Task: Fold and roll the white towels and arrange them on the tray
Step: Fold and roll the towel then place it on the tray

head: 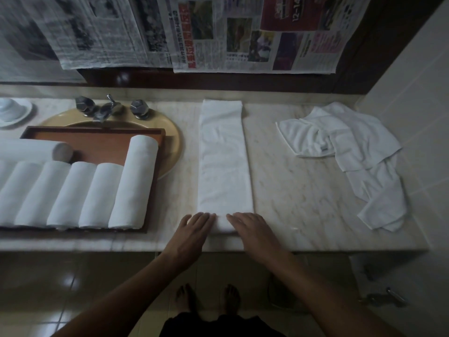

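Note:
A white towel folded into a long narrow strip (223, 161) lies on the marble counter, running away from me. Its near end is curled into the beginning of a roll. My left hand (192, 232) and my right hand (252, 229) rest on that near end side by side, fingers flat and pressing on the cloth. On the left a wooden tray (97, 137) carries several rolled white towels (97, 195) in a row, with one more roll (31, 149) lying crosswise behind them. A heap of loose white towels (352, 152) lies at the right of the counter.
A beige sink basin (172, 142) with a metal tap (107, 109) sits partly under the tray. A white dish (12, 113) stands at the far left. Newspaper sheets (218, 35) hang over the mirror behind. The counter's front edge (315, 249) is near my wrists; a tiled wall closes the right.

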A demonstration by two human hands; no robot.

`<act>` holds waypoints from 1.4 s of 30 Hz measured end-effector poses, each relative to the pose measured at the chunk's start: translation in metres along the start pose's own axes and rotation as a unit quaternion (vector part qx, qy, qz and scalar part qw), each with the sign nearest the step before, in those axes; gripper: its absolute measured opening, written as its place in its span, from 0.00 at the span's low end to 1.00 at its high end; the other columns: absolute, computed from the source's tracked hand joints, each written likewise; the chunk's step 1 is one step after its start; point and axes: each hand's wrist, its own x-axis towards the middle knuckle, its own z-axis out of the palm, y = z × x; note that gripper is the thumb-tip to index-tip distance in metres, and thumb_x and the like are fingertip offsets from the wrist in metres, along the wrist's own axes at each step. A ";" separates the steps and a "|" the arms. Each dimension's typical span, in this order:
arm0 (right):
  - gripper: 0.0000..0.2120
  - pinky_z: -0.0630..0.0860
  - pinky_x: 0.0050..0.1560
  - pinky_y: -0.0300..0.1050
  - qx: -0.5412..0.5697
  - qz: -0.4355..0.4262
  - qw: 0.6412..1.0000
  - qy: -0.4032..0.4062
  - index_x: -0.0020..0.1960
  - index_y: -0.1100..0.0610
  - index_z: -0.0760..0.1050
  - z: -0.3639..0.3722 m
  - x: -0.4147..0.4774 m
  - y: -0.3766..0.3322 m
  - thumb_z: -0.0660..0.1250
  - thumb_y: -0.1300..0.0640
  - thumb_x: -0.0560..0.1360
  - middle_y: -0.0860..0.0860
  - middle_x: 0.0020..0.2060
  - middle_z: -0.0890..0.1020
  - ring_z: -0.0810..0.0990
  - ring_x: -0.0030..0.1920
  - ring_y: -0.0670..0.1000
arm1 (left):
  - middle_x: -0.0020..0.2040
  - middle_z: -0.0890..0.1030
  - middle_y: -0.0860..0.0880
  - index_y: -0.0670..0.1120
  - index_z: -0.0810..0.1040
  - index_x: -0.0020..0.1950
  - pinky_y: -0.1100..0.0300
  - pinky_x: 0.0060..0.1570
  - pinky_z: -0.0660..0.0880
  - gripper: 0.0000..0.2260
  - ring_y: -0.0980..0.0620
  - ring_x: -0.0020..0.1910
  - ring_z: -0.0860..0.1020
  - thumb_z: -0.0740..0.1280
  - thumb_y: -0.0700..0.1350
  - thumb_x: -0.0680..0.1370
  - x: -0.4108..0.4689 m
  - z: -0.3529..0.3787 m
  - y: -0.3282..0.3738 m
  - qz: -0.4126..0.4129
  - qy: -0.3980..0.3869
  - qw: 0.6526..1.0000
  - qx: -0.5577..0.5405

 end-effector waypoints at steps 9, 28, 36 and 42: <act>0.20 0.63 0.58 0.28 0.171 0.073 0.982 -0.039 0.70 0.55 0.78 -0.008 -0.020 0.012 0.72 0.56 0.78 0.49 0.60 0.77 0.74 0.61 0.47 | 0.59 0.79 0.53 0.48 0.79 0.65 0.61 0.54 0.75 0.15 0.54 0.56 0.77 0.72 0.42 0.79 -0.020 -0.007 -0.006 -0.051 0.023 0.978 -0.203; 0.22 0.78 0.44 0.48 0.050 0.106 0.980 0.159 0.58 0.54 0.86 0.005 -0.014 -0.011 0.70 0.72 0.68 0.51 0.49 0.82 0.77 0.49 0.55 | 0.48 0.81 0.51 0.50 0.77 0.49 0.63 0.39 0.70 0.05 0.55 0.44 0.80 0.70 0.50 0.80 0.013 -0.033 -0.015 -0.236 -0.017 0.905 -0.353; 0.22 0.66 0.74 0.64 0.002 0.082 0.985 0.153 0.74 0.56 0.74 0.026 -0.029 -0.016 0.64 0.62 0.80 0.55 0.70 0.76 0.72 0.72 0.60 | 0.66 0.76 0.46 0.47 0.73 0.68 0.48 0.61 0.74 0.19 0.46 0.63 0.75 0.60 0.56 0.82 0.000 -0.012 0.018 -0.187 0.095 0.972 -0.110; 0.26 0.55 0.79 0.65 -0.021 0.058 0.995 0.083 0.80 0.54 0.64 0.027 -0.017 0.000 0.61 0.55 0.83 0.54 0.80 0.64 0.56 0.82 0.57 | 0.82 0.59 0.42 0.44 0.57 0.83 0.39 0.78 0.58 0.29 0.43 0.82 0.56 0.57 0.51 0.83 0.003 0.024 0.032 -0.047 0.060 0.997 0.024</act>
